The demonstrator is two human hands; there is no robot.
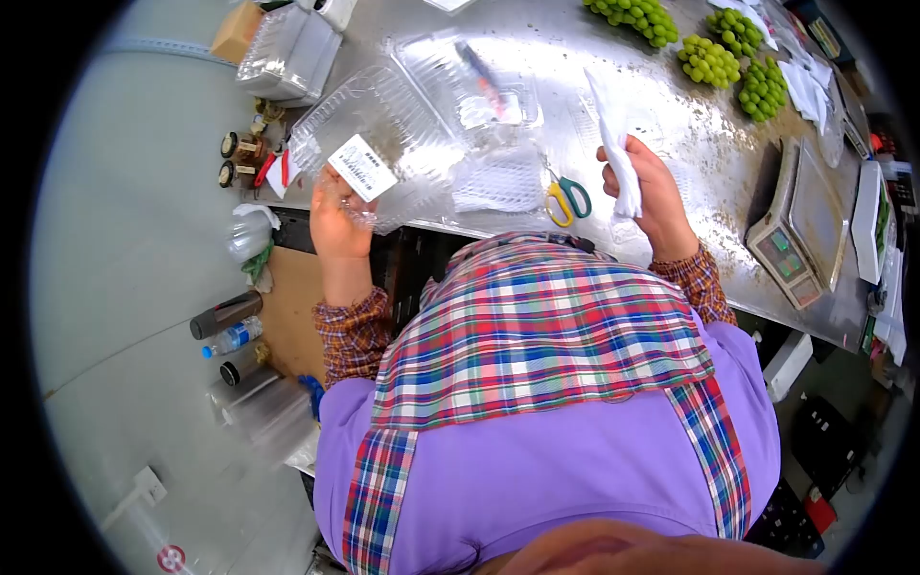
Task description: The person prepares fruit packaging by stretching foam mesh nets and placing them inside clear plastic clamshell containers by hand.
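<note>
My left hand (340, 225) grips the near edge of an open clear plastic clamshell box (383, 110), which is tilted at the table's front edge. A white label with printed lines (364, 168) is on the box, near my fingertips. My right hand (652, 192) is closed around a folded white sheet (623, 172), held upright above the table; I cannot tell if it is paper or cloth. Between the hands lie scissors with yellow and green handles (567, 199) and a white meshed pad (498, 182). A dark, red-tipped object (484, 81) shows near the box's far part, blurred.
Several bunches of green grapes (709, 62) lie at the far right of the metal table (537, 29). A weighing scale (795, 225) stands at the right. Stacked clear boxes (289, 57), jars (247, 149) and a red-handled tool (265, 171) are at the left.
</note>
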